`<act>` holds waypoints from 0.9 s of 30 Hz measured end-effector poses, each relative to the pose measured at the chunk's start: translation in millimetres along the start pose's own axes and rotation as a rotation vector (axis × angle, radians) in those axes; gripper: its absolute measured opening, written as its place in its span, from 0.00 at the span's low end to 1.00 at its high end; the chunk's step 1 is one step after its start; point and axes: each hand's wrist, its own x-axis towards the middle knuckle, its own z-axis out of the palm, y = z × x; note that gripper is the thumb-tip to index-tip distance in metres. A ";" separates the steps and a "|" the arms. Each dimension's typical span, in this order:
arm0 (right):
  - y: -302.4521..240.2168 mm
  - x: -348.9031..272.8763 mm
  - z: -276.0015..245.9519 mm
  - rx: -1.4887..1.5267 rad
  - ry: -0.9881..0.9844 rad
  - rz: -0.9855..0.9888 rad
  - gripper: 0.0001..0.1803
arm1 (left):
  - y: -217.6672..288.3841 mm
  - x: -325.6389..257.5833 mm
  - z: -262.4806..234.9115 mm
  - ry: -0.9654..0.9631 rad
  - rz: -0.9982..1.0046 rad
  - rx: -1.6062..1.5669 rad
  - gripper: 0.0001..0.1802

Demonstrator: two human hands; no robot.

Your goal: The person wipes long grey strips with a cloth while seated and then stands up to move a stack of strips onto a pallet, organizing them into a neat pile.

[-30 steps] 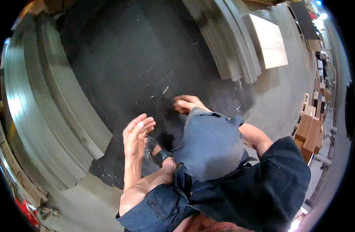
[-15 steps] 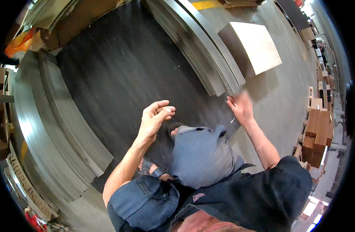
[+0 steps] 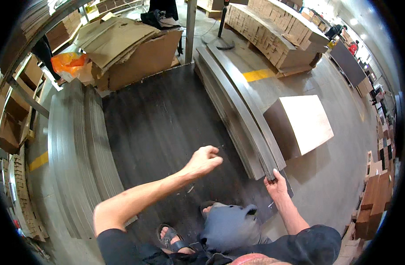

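Note:
My right hand grips the near end of a long grey strip on the right-hand stack, thumb over the edge and fingers at the side and below. Several such strips lie stacked under and beside it. My left hand hangs over the large black board, fingers half curled and a little apart, with nothing seen in them. Another stack of long grey strips lies along the board's left side. My sandalled feet stand on the board's near part.
A box-shaped block with a pale top stands right of the strips. Beyond the board is a large torn cardboard box beside a metal post. Stacked boards on a pallet stand at the far right. Shelving runs along the left.
My right hand has closed on the end of the right-hand strips. My left hand has reached across to the right over the black board. The view has tilted up, showing more of the far floor.

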 end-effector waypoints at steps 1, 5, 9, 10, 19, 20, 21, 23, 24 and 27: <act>0.6 1.0 0.5 0.002 0.002 0.000 0.13 | -2.8 18.8 13.1 0.004 0.032 -0.067 0.34; -4.1 0.9 -2.1 -0.020 0.006 0.026 0.14 | -31.1 85.9 81.1 0.061 0.025 -0.371 0.38; -5.2 -0.1 -5.3 -0.032 0.001 0.056 0.17 | -46.5 102.2 127.2 0.053 -0.033 -0.573 0.35; -6.0 -0.7 -7.9 -0.031 -0.003 0.064 0.17 | -49.1 103.1 135.8 0.019 -0.048 -0.592 0.34; 10.7 -26.8 -2.2 -0.038 -0.021 0.160 0.22 | -13.5 73.8 152.1 0.182 -0.067 -0.656 0.43; 12.9 -31.4 -1.2 -0.034 -0.024 0.169 0.22 | -13.5 74.5 155.9 0.194 -0.073 -0.653 0.43; 15.9 -36.0 0.3 -0.036 -0.020 0.182 0.22 | -14.7 75.5 157.4 0.198 -0.106 -0.645 0.45; 19.0 -47.8 7.8 -0.049 -0.072 0.195 0.21 | -13.6 71.9 160.7 0.198 -0.115 -0.686 0.45; 20.6 -53.4 11.9 -0.052 -0.099 0.198 0.21 | -12.1 69.6 161.7 0.195 -0.117 -0.703 0.44; 31.5 -64.3 19.7 -0.057 -0.133 0.222 0.20 | -20.1 74.1 168.8 0.177 -0.101 -0.867 0.39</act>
